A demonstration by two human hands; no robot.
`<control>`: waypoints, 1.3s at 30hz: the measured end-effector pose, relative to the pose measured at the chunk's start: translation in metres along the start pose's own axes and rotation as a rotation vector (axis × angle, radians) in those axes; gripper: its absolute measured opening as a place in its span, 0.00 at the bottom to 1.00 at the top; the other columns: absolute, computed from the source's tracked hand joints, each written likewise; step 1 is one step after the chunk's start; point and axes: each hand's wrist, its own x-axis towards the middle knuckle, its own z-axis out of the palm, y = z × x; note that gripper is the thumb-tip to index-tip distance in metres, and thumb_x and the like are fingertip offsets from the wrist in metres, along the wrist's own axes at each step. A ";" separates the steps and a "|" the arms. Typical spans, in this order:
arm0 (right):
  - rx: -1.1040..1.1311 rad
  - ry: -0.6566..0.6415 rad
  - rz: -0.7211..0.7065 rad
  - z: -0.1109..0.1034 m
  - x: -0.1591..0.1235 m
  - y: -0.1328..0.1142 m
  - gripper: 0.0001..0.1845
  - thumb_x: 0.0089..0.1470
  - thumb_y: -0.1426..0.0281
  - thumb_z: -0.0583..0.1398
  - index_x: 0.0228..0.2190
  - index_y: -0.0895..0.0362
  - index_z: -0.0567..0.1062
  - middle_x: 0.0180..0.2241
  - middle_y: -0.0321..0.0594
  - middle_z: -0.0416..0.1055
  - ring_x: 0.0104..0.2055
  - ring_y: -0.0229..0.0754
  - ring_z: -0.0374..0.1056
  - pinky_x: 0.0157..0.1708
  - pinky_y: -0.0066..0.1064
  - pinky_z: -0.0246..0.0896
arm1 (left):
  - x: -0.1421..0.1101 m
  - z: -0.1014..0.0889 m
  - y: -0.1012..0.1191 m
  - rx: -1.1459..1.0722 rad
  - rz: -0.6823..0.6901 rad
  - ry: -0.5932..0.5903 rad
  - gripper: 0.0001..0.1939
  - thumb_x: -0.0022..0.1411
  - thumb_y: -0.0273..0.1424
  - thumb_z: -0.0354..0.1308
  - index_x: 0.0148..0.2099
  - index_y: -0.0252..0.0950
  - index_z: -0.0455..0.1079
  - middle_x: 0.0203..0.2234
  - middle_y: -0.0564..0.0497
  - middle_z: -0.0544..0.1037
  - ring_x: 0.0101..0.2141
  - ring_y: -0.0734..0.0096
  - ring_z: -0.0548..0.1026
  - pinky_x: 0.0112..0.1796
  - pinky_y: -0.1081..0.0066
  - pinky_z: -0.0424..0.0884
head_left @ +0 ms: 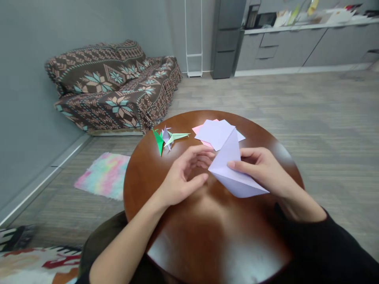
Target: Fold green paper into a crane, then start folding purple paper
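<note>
A creased sheet of lavender origami paper (pixel 233 169) is held above the table by my right hand (pixel 260 167), its thumb on the front face and its fingers behind. The sheet is partly folded, with one corner pointing up and another toward the lower right. Just left of the paper is my left hand (pixel 191 171), its fingers curved and apart from the thumb with nothing between them. Beyond the hands, a fanned stack of paper sheets (pixel 211 132), lavender over pink, lies on the table. Folded paper cranes (pixel 166 138) in green, lavender and pale green sit to its left.
The round brown wooden table (pixel 189 236) has a glossy top. A sofa with a patterned cover (pixel 118 85) stands at the back left, and a pastel fluffy rug (pixel 103 175) lies on the floor. Grey kitchen cabinets (pixel 296 49) and a refrigerator (pixel 226 39) line the far wall.
</note>
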 end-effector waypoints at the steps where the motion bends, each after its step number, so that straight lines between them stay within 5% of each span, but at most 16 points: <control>1: 0.019 -0.004 0.020 0.002 0.000 0.000 0.13 0.47 0.61 0.72 0.31 0.58 0.84 0.29 0.39 0.79 0.25 0.38 0.68 0.26 0.28 0.60 | -0.001 0.002 0.001 0.020 -0.020 -0.045 0.22 0.61 0.28 0.65 0.58 0.40 0.72 0.49 0.44 0.78 0.47 0.62 0.77 0.50 0.65 0.72; 5: 0.061 -0.035 0.034 0.006 0.003 0.003 0.17 0.49 0.57 0.72 0.27 0.59 0.81 0.24 0.37 0.75 0.24 0.36 0.64 0.24 0.27 0.56 | -0.002 0.007 0.006 0.077 -0.101 -0.058 0.13 0.62 0.29 0.66 0.50 0.36 0.80 0.44 0.44 0.82 0.43 0.63 0.79 0.46 0.68 0.74; 10: 0.273 -0.021 -0.141 0.009 0.007 0.011 0.26 0.61 0.46 0.59 0.36 0.56 0.79 0.30 0.42 0.78 0.35 0.46 0.74 0.39 0.36 0.68 | 0.003 0.005 0.002 0.037 -0.158 0.216 0.09 0.58 0.32 0.70 0.41 0.34 0.83 0.31 0.47 0.84 0.31 0.69 0.79 0.37 0.72 0.75; 13: 0.251 -0.009 -0.222 0.015 0.005 0.014 0.20 0.60 0.53 0.64 0.47 0.51 0.72 0.35 0.38 0.79 0.40 0.45 0.76 0.46 0.37 0.68 | 0.006 0.001 -0.005 0.013 -0.170 0.393 0.09 0.58 0.34 0.71 0.39 0.34 0.84 0.23 0.51 0.81 0.25 0.74 0.74 0.31 0.75 0.72; 18: 0.171 -0.032 -0.169 0.032 0.001 0.017 0.25 0.52 0.67 0.72 0.45 0.50 0.66 0.31 0.33 0.79 0.33 0.40 0.74 0.35 0.30 0.66 | 0.006 -0.001 -0.012 -0.013 -0.175 0.500 0.06 0.57 0.33 0.72 0.37 0.37 0.85 0.27 0.52 0.83 0.28 0.76 0.75 0.34 0.77 0.73; 27: 0.010 0.121 -0.253 0.030 0.007 0.023 0.15 0.52 0.71 0.69 0.40 0.54 0.71 0.25 0.31 0.76 0.28 0.38 0.72 0.31 0.29 0.64 | 0.003 0.006 -0.010 -0.218 -0.177 0.430 0.16 0.61 0.42 0.68 0.37 0.33 0.82 0.33 0.47 0.82 0.32 0.69 0.78 0.29 0.73 0.78; 30: -0.035 0.109 -0.266 0.031 0.005 0.020 0.07 0.52 0.69 0.68 0.35 0.56 0.76 0.28 0.35 0.77 0.29 0.39 0.71 0.31 0.29 0.63 | 0.004 0.007 -0.010 -0.256 -0.223 0.386 0.14 0.53 0.34 0.74 0.39 0.34 0.77 0.31 0.50 0.82 0.28 0.72 0.77 0.25 0.76 0.76; 35: -0.139 0.105 -0.272 0.027 0.004 0.017 0.03 0.51 0.71 0.67 0.27 0.58 0.79 0.27 0.36 0.76 0.30 0.40 0.69 0.31 0.30 0.60 | 0.006 0.010 -0.005 -0.356 -0.282 0.235 0.36 0.43 0.23 0.78 0.55 0.40 0.72 0.35 0.52 0.84 0.32 0.71 0.80 0.34 0.74 0.78; 39: -0.061 0.075 -0.254 0.026 0.004 0.019 0.07 0.46 0.71 0.71 0.29 0.58 0.78 0.27 0.36 0.78 0.29 0.39 0.70 0.29 0.28 0.61 | 0.004 0.012 -0.002 -0.267 -0.347 0.145 0.21 0.40 0.22 0.78 0.39 0.32 0.80 0.34 0.48 0.85 0.34 0.67 0.80 0.39 0.72 0.77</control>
